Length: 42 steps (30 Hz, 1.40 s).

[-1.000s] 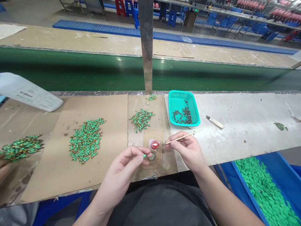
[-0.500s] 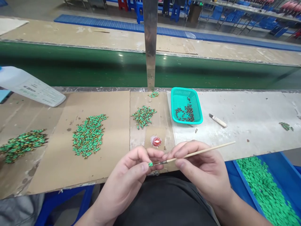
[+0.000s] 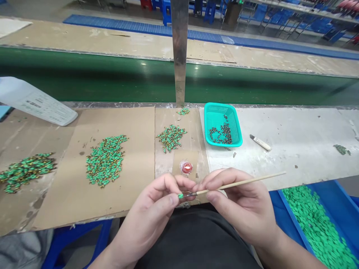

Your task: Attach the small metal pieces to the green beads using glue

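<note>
My left hand [image 3: 159,203] pinches a tiny green piece [image 3: 180,195] between thumb and fingers. In my right hand [image 3: 241,201] is a thin paintbrush [image 3: 241,183] with a pale wooden handle, gripped close to its metal ferrule. The brush tip points left and meets or nearly meets the green piece; contact is too small to tell. Just beyond my fingers sits a small round container of red paint [image 3: 187,168] on the cardboard. Behind it lies a pile of small green and gold pieces [image 3: 171,138].
Larger green-and-gold piles lie left, one on cardboard [image 3: 104,160], another farther out [image 3: 26,172]. A teal basket [image 3: 208,140] holds small dark pieces. A craft knife [image 3: 260,142] lies right. A white bottle [image 3: 42,102] leans in left. A blue bin [image 3: 344,209] holds green pieces. A metal post [image 3: 179,56] stands ahead.
The paintbrush handle has tilted slightly, its far end shifting a little right and down. My left hand keeps the green piece almost where it was.
</note>
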Each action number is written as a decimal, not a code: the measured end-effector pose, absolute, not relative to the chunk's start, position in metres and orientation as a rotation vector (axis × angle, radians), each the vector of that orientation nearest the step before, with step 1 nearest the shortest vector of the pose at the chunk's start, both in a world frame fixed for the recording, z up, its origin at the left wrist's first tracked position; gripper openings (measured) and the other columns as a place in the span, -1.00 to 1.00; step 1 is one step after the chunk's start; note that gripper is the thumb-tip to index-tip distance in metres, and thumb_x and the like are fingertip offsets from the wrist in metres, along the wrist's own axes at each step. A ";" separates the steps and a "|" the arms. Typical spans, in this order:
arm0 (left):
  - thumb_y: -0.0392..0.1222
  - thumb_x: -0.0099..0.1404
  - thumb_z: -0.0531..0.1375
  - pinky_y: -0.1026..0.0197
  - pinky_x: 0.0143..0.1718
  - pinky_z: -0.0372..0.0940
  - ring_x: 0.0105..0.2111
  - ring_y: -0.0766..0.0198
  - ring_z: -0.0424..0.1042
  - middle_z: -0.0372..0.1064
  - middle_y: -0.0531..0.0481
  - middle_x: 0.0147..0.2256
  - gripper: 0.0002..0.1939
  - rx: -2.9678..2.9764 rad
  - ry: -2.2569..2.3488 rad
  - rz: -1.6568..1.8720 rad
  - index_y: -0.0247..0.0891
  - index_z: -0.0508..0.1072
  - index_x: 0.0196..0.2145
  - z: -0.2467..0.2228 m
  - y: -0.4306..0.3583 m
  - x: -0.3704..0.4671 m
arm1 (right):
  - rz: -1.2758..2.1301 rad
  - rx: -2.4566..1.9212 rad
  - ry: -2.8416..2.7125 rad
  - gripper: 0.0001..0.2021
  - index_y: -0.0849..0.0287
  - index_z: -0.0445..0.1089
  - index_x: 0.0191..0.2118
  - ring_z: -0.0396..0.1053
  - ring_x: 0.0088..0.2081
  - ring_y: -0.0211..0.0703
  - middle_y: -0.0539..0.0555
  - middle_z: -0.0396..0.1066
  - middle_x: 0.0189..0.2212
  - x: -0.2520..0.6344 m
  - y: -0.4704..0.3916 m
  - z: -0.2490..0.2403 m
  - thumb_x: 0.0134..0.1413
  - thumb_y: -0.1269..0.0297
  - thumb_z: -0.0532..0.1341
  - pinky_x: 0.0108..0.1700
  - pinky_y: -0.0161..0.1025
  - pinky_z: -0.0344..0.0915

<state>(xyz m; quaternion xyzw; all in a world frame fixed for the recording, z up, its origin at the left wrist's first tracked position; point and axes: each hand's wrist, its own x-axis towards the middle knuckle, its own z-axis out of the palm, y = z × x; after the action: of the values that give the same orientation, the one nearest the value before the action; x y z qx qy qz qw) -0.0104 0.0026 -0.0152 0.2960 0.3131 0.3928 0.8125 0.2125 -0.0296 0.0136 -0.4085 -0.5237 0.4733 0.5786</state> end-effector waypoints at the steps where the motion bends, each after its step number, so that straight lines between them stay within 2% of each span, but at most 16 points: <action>1: 0.00 0.45 0.59 0.22 0.13 0.60 0.03 0.12 0.71 0.77 -0.08 -0.05 -0.76 0.633 0.670 0.838 -0.15 0.74 -0.28 -0.015 0.003 -0.011 | 1.100 -0.957 -1.238 -0.72 -0.01 0.76 0.00 0.80 -0.05 -0.07 0.05 0.81 -0.11 0.213 -0.030 0.014 0.41 0.57 0.46 0.09 -0.17 0.73; 11: -0.01 0.48 0.57 0.35 0.06 0.55 -0.03 0.22 0.70 0.79 -0.05 -0.06 -0.79 0.696 0.673 0.858 -0.13 0.76 -0.26 -0.013 0.001 -0.011 | 1.019 -0.976 -1.323 -0.76 0.04 0.73 0.00 0.78 -0.11 -0.09 0.07 0.79 -0.13 0.214 -0.031 0.016 0.39 0.55 0.52 0.02 -0.17 0.72; 17: 0.00 0.48 0.57 0.26 0.06 0.60 -0.08 0.19 0.72 0.78 -0.05 -0.08 -0.80 0.679 0.645 0.858 -0.13 0.77 -0.25 -0.012 0.002 -0.011 | 1.032 -0.956 -1.256 -0.72 0.01 0.73 0.02 0.77 -0.10 -0.15 0.02 0.77 -0.14 0.212 -0.032 0.017 0.39 0.57 0.49 0.02 -0.25 0.72; 23: -0.01 0.49 0.57 0.28 0.06 0.60 -0.08 0.20 0.72 0.78 -0.05 -0.09 -0.80 0.685 0.646 0.858 -0.13 0.76 -0.25 -0.012 0.002 -0.012 | 1.023 -0.973 -1.252 -0.74 0.01 0.73 -0.01 0.77 -0.12 -0.18 0.00 0.77 -0.16 0.212 -0.032 0.019 0.38 0.57 0.50 0.01 -0.28 0.71; 42: -0.01 0.48 0.57 0.25 0.04 0.57 -0.09 0.17 0.69 0.74 -0.06 -0.11 -0.78 0.682 0.668 0.862 -0.14 0.75 -0.26 -0.013 0.002 -0.010 | 0.997 -0.965 -1.298 -0.75 0.06 0.72 0.00 0.78 -0.11 -0.12 0.05 0.79 -0.14 0.213 -0.031 0.019 0.38 0.57 0.50 0.02 -0.22 0.72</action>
<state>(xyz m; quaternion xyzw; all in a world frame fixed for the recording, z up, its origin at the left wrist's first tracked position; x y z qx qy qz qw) -0.0097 0.0022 -0.0132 0.3178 0.3113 0.4019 0.8004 0.2126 -0.0310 0.0191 -0.4131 -0.5558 0.4267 0.5817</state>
